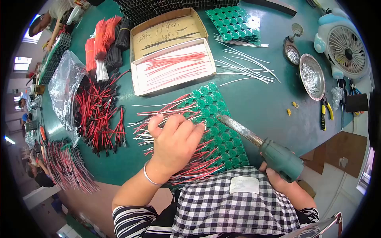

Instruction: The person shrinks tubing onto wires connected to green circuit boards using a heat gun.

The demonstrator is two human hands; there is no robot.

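A panel of joined round green circuit boards (214,107) lies in front of me, with red and white wires (198,160) fanned out over its left side. My left hand (174,139) is over these wires, its little finger raised. Its thumb and forefinger pinch a thin wire at the panel, with a small white end showing at the fingertips. In my right hand (276,178) is a soldering iron (279,156) with a green handle and thick metal barrel. Its tip points left, over the panel's middle. The handle hides part of the right hand's fingers.
Beyond the panel, a shallow box (174,73) holds red wires, beside loose white wires (248,69). More green boards (234,23) are stacked behind. Red-black wires (99,115) heap at left. A metal dish (312,77), pliers (326,113) and a fan (345,47) stand right.
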